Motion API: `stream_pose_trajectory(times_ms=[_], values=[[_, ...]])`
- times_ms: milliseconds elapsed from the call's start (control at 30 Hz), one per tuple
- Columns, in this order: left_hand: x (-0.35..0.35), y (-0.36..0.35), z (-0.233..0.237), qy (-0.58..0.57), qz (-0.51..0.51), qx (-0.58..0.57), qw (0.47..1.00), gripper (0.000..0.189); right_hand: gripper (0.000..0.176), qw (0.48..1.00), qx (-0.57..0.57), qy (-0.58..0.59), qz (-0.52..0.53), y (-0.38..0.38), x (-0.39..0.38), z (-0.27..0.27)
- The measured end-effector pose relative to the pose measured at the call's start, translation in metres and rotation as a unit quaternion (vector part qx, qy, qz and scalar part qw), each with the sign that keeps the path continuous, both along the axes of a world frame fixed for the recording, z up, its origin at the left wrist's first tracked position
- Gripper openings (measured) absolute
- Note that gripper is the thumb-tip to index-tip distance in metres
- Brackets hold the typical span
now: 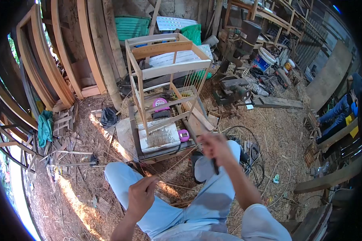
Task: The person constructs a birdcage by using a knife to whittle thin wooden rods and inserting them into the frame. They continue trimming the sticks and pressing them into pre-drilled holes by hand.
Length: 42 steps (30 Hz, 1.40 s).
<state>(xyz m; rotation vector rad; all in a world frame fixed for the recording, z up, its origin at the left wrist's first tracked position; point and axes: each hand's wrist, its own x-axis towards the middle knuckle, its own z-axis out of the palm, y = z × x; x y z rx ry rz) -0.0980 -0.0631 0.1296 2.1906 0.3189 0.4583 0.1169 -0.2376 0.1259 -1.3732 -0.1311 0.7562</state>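
Tall brown wooden frames (89, 46) stand at left near a crumpled green cloth (45, 127); a blue-and-white plastic bucket (261, 62) sits at upper right, and a blue-clad person (337, 115) is at far right

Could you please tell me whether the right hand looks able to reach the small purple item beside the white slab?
Probably yes: the right hand is nearby and nothing seems to cover the purple item, though the hand appears to hold a dark object, which may need setting down first.
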Motion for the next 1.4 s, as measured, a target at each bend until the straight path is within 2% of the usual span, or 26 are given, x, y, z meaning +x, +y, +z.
stream_pose_trajectory(times_ms=[67,100,167,233,267,333,467,533,567,600,667,700,733,800,867,933,1000,1033,1100,1200,1267,1333,1400], values=[[-0.012,0.006,-0.009,-0.005,0.001,0.006,1.0,0.015,0.039,0.996,0.061,0.05,0.029,-0.018,0.021,0.004],[-0.01,0.004,-0.01,-0.006,0.008,0.003,1.0,0.015,0.048,0.989,0.128,0.057,0.055,-0.018,0.023,0.0],[0.001,0.001,-0.01,0.008,0.035,-0.04,0.999,0.013,0.047,0.981,0.14,0.09,0.097,-0.015,0.015,-0.003],[0.016,0.0,-0.019,-0.032,0.036,-0.014,0.999,0.013,0.048,0.959,0.168,0.142,0.18,-0.005,0.003,-0.01],[0.023,-0.002,-0.02,-0.072,0.026,0.013,0.997,0.012,0.048,0.958,0.168,0.14,0.184,0.003,-0.01,-0.014],[0.035,-0.008,-0.016,-0.072,0.014,0.016,0.997,0.012,0.038,0.963,0.127,0.065,0.228,0.025,-0.039,-0.006],[0.038,-0.009,-0.003,-0.059,-0.01,0.015,0.998,0.013,0.036,0.957,0.116,0.104,0.244,0.036,-0.038,-0.007],[0.032,-0.008,-0.004,-0.045,-0.016,0.019,0.999,0.014,0.032,0.956,0.063,-0.01,0.287,0.03,-0.032,-0.003],[0.029,-0.009,-0.005,-0.033,-0.023,0.02,0.999,0.014,0.032,0.956,0.047,-0.061,0.283,0.027,-0.031,-0.003],[0.027,-0.009,-0.005,-0.034,-0.023,0.018,0.999,0.014,0.032,0.956,0.045,-0.061,0.283,0.024,-0.028,-0.004],[0.02,-0.006,-0.005,-0.031,-0.023,0.021,0.999,0.013,0.033,0.972,0.05,-0.001,0.231,0.019,-0.021,-0.004],[0.015,-0.004,-0.005,-0.031,-0.023,0.02,0.999,0.013,0.034,0.983,-0.027,-0.02,0.182,0.015,-0.018,0.001],[0.008,-0.001,-0.006,-0.028,-0.014,0.013,0.999,0.012,0.034,0.983,-0.027,-0.02,0.182,0.008,-0.007,-0.003],[-0.001,0.006,-0.01,-0.027,-0.008,0.006,1.0,0.012,0.032,0.997,0.015,0.003,0.081,-0.012,0.023,-0.017],[-0.009,0.012,-0.014,0.018,0.012,-0.029,0.999,0.009,0.035,0.996,0.038,0.017,0.074,-0.025,0.037,-0.017],[-0.002,0.011,-0.017,0.013,0.011,-0.015,1.0,0.009,0.039,0.995,0.061,0.031,0.071,-0.024,0.034,-0.012],[0.012,0.007,-0.018,0.003,0.009,0.0,1.0,0.01,0.048,0.982,0.114,0.076,0.127,-0.015,0.017,-0.009],[0.02,0.004,-0.018,-0.004,-0.007,-0.014,1.0,0.01,0.05,0.971,0.129,0.042,0.196,-0.009,0.008,-0.015],[0.033,-0.003,-0.018,-0.014,-0.026,-0.029,0.999,0.01,0.044,0.963,0.086,-0.006,0.254,0.011,-0.024,-0.011],[0.042,-0.006,-0.015,-0.046,-0.037,-0.002,0.998,0.01,0.036,0.947,0.104,-0.013,0.303,0.027,-0.036,-0.021],[0.037,0.0,-0.008,-0.018,-0.054,-0.059,0.997,0.01,0.033,0.953,0.094,-0.025,0.287,0.024,-0.027,-0.017],[0.022,0.008,-0.006,0.012,-0.06,-0.077,0.995,0.01,0.033,0.982,0.022,-0.014,0.189,0.013,-0.009,-0.012],[0.011,0.016,-0.009,0.038,-0.067,-0.096,0.992,0.01,0.032,0.983,0.028,-0.011,0.181,-0.004,0.012,-0.009]])
